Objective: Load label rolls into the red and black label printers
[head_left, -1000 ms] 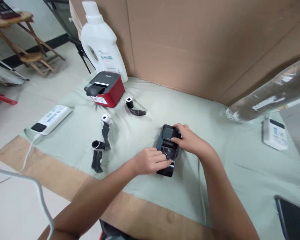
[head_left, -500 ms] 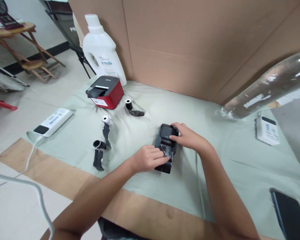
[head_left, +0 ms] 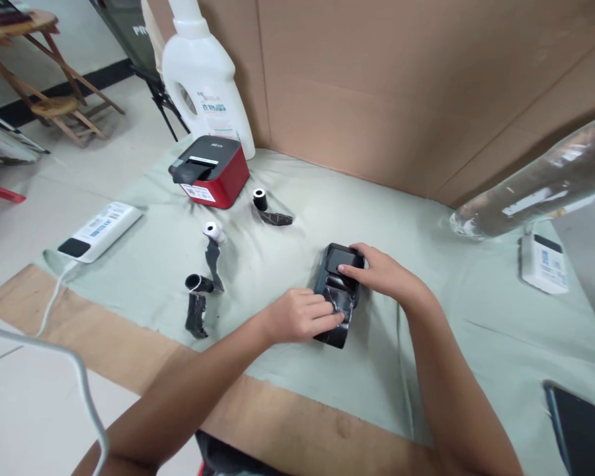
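A small black label printer (head_left: 344,258) lies on the green cloth in front of me, with a glossy black strip (head_left: 338,296) coming out of its near end. My right hand (head_left: 381,270) is closed on the printer's far end, thumb on its top and fingers along its right edge. Curled over the strip from the left, my left hand (head_left: 300,316) pinches it and presses a fingertip on its surface. The underside of the strip is hidden by those fingers.
Several small rolls with black tails, among them a white-cored roll (head_left: 213,233), lie left. Behind stand a red-and-black printer (head_left: 228,175) and a white jug (head_left: 203,86). White devices (head_left: 102,231) flank the cloth; a phone (head_left: 580,426) and a clear plastic-wrapped roll (head_left: 535,178) are right.
The view has shifted slightly, so most things sit a little differently in it. Both hands keep their hold on the printer and strip; the left fingertip has moved slightly along the strip.
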Motion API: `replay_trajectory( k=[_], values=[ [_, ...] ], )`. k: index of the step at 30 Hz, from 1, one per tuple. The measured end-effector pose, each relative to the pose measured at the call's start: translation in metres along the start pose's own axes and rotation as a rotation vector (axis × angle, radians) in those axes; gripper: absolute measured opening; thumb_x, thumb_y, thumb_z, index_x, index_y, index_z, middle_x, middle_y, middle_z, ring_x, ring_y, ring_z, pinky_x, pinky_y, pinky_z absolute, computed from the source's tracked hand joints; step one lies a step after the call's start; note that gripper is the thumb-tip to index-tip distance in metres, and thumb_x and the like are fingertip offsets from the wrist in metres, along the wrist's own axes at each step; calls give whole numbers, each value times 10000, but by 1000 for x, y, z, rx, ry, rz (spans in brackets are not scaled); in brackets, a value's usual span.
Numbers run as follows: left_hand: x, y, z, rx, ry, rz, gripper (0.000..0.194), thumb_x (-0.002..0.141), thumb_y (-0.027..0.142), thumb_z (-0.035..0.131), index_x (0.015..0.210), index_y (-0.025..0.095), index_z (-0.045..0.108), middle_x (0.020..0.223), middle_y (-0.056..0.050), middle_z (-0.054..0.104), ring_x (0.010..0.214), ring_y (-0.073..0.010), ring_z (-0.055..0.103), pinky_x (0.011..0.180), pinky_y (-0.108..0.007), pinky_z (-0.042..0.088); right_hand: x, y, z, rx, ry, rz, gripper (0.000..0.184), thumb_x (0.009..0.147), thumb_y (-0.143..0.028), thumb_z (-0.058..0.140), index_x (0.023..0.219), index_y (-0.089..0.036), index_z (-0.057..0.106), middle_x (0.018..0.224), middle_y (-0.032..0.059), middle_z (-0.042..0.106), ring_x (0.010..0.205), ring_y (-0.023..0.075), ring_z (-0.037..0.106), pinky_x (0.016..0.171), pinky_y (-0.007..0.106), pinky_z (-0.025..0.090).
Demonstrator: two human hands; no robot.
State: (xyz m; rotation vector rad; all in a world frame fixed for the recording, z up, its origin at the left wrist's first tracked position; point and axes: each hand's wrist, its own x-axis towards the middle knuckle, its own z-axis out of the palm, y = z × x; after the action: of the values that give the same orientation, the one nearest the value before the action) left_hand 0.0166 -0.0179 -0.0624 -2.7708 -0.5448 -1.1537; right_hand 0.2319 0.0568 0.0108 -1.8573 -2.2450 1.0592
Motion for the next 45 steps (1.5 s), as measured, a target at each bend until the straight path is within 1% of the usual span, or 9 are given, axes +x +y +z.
replay_trajectory(
  k=[7, 14, 16, 19, 22, 30, 35, 41, 45],
  values=[
    [1, -4, -9, 28, -48, -40, 178, 969, 140, 526, 1099, 189, 637, 675, 35, 597, 599, -105, 542, 525, -281, 347, -1, 3, -6, 21, -98, -81, 486, 933, -375, 559, 1386, -199, 538, 1334, 131, 625, 1170, 284, 615, 1036, 433, 497],
    [-5, -22, -10, 73, -74, -422, 329, 1002, 320, 536, 1288, 174, 608, 846, -20, 668, 708, -138, 615, 619, -270, 468, -2, 15, -18, 126, -255, -83, 690, 934, -477, 528, 1570, -261, 372, 1544, 121, 464, 1132, 269, 656, 953, 401, 579],
    [-7, -24, -7, 62, -127, -494, 350, 1019, 275, 474, 1336, 193, 599, 866, -23, 659, 704, -133, 609, 611, -254, 470, -1, 18, -18, 123, -255, -112, 711, 932, -500, 530, 1584, -277, 355, 1569, 110, 439, 1209, 282, 626, 986, 400, 571],
    [-11, -24, -4, 67, -184, -504, 471, 977, 98, 384, 1387, 228, 576, 851, -12, 633, 679, -123, 578, 598, -232, 458, 0, 21, -15, 109, -233, -161, 720, 926, -511, 541, 1583, -280, 360, 1597, 91, 413, 1355, 297, 529, 1071, 397, 525],
    [-15, -25, -2, 89, -199, -502, 571, 924, 26, 365, 1407, 259, 563, 861, -8, 616, 669, -115, 555, 596, -220, 449, 0, 20, -14, 107, -225, -165, 698, 924, -475, 541, 1572, -282, 370, 1595, 81, 415, 1408, 299, 477, 1111, 409, 495],
    [-8, -20, -3, 121, -199, -509, 501, 930, 54, 409, 1354, 233, 607, 810, 6, 634, 594, -105, 526, 526, -220, 395, -3, 6, -11, 62, -204, -167, 595, 916, -316, 512, 1503, -273, 426, 1507, 89, 495, 1383, 287, 487, 1168, 430, 420],
    [-2, -15, -4, 157, -224, -566, 464, 930, 89, 480, 1332, 257, 639, 766, 9, 637, 591, -112, 547, 497, -223, 373, 0, 3, -14, 36, -209, -147, 545, 900, -277, 522, 1443, -251, 481, 1436, 96, 534, 1311, 283, 541, 1136, 421, 439],
    [-10, -18, 3, 21, -122, -575, 476, 950, 100, 444, 1363, 236, 638, 741, 12, 630, 620, -108, 567, 571, -199, 449, -3, -6, -13, -35, -202, -100, 530, 922, -307, 536, 1441, -209, 492, 1441, 127, 532, 1270, 284, 577, 1083, 386, 467],
    [-13, -19, 3, -174, 82, -637, 373, 967, 100, 436, 1181, 202, 724, 800, -13, 679, 683, -107, 627, 665, -210, 508, -15, -30, 12, -131, -21, 61, 691, 968, -508, 473, 1549, -155, 351, 1549, 213, 395, 1223, 345, 617, 1009, 426, 501]
  ],
)
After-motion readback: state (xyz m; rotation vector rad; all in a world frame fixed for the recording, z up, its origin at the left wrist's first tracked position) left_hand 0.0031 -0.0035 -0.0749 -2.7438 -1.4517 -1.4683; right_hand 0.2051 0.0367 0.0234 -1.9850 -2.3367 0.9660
